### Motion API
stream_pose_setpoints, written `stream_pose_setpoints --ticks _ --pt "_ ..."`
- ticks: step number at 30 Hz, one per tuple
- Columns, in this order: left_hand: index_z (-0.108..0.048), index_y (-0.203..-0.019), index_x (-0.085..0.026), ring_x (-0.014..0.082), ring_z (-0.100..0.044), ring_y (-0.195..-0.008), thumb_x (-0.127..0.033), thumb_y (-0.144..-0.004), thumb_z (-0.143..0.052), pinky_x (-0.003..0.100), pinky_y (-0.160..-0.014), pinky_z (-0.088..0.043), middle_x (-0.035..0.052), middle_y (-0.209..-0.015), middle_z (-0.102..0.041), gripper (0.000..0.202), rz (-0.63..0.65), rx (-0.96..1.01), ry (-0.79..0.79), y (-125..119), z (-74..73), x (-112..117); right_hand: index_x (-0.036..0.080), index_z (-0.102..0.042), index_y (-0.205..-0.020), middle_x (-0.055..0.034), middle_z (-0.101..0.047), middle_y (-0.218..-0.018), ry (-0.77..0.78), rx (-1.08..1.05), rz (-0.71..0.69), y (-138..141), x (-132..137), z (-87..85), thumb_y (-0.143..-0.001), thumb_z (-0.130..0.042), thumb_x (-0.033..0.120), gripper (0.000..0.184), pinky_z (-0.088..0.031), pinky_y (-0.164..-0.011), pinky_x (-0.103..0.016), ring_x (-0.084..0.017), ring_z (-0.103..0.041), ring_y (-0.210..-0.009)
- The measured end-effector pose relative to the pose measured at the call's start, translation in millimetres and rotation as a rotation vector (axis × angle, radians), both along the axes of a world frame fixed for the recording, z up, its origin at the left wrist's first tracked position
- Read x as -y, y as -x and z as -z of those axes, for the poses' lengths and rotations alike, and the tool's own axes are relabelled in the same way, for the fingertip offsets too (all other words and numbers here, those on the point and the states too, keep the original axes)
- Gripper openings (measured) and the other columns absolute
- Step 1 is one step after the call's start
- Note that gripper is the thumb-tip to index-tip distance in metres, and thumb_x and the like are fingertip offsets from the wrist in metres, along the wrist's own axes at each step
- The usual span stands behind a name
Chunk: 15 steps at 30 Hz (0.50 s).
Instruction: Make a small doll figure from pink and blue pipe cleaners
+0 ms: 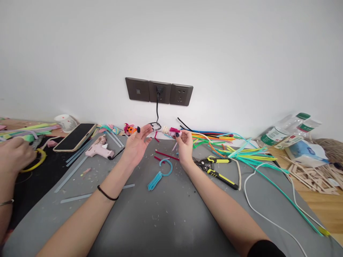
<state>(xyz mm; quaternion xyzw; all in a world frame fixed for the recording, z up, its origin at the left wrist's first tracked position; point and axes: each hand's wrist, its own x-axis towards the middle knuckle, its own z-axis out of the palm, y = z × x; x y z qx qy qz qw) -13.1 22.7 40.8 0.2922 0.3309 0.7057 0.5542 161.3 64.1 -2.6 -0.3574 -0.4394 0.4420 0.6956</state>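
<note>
No wording readable. Blue-and-white pack: logo-like mark, too small to make out. Beige card at pack's upper left edge: small print, illegible. Clear bottles behind pack: green labels, white lettering blurred beyond reading.

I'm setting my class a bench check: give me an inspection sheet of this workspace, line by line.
Surface: grey mat, specked with scraps, over a wooden table.
Work pieces: magenta-and-pink pipe-cleaner piece, at the right hand.
Clutter: blue hooked pipe-cleaner piece, glue gun, smartphone, yellow-and-black wire strippers.
Hands: right pinching that piece; left hand open, nothing seen held.
Cables: black cord plugged into the middle wall plate; white cable across the mat's right side.
Surroundings: white wall; another person's hand, far left.
</note>
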Motion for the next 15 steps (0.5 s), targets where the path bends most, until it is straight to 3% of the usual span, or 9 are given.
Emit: stream_pose_setpoints --ticks 6,11,15 --pt "-0.077 -0.08 -0.021 0.0162 -0.068 -0.096 -0.034 -0.051 -0.101 0.02 -0.069 -0.05 0.0039 -0.096 -0.075 0.04 -0.053 0.013 0.008 1.5 5.9 -4.0 0.022 -0.057 -0.095 -0.0009 -0.063 -0.091 0.003 -0.008 -0.002 0.4 0.8 -1.1 -0.078 -0.079 0.045 0.036 -0.057 -0.086 -0.035 -0.017 -0.063 -0.088" --pt "-0.077 -0.082 -0.019 0.0177 -0.067 -0.098 -0.044 -0.056 -0.097 0.021 -0.068 -0.05 0.0064 -0.1 -0.074 0.041 -0.039 0.028 0.013 2.2 4.3 -3.6 0.022 -0.057 -0.095 -0.0009 -0.064 -0.09 0.01 -0.013 -0.001 0.9 0.7 -0.9 -0.077 -0.079 0.046 0.037 -0.057 -0.085 -0.034 -0.017 -0.063 -0.088" --pt "-0.075 -0.077 -0.021 0.0153 -0.067 -0.092 -0.038 -0.049 -0.101 0.019 -0.066 -0.049 0.0031 -0.093 -0.074 0.042 -0.045 0.036 0.019 1.5 1.6 -2.9 0.021 -0.058 -0.095 -0.0004 -0.064 -0.09 0.012 -0.029 -0.006 0.7 0.9 -1.6 -0.077 -0.08 0.043 0.036 -0.056 -0.084 -0.033 -0.016 -0.063 -0.087"
